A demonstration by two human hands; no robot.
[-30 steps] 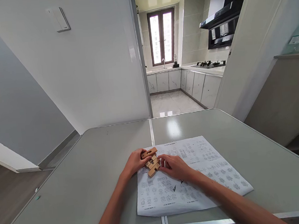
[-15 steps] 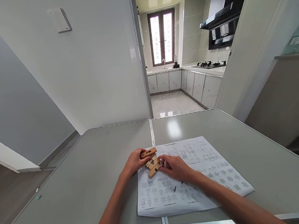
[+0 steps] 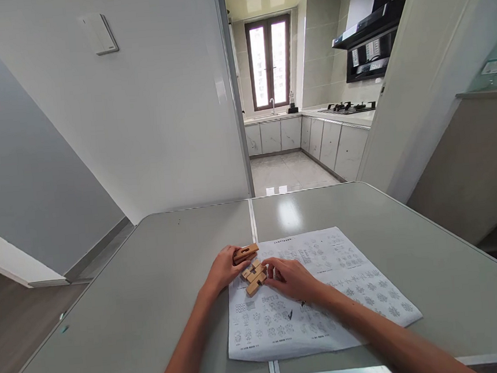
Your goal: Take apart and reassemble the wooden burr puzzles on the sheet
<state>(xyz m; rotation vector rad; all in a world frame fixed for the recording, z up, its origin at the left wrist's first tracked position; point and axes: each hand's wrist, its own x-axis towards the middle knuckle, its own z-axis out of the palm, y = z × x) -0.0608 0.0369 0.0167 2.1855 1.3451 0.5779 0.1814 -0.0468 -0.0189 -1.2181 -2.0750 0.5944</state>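
My left hand (image 3: 224,269) is closed around a brown wooden block with a slot in its upper face (image 3: 247,250). Part of another brown piece shows just beneath that block. Close in front of it, several pale notched wooden puzzle pieces (image 3: 253,279) sit crosswise together on the printed sheet (image 3: 283,341). The fingertips of my right hand (image 3: 292,279) are bent in a pinch at the right edge of these pale pieces. My left thumb lies between the brown block and the pale cluster. Palms and some fingertips are hidden.
The sheet carries rows of small line diagrams and spreads over the grey table (image 3: 124,313). A metal seam (image 3: 253,221) runs down the tabletop. Small greenish bits (image 3: 64,329) lie near the left edge. Beyond the table, a doorway opens on a kitchen.
In my left hand the brown slotted block has shifted slightly left and tilted, so more of the piece under it shows. My right hand and the pale pieces have barely moved.
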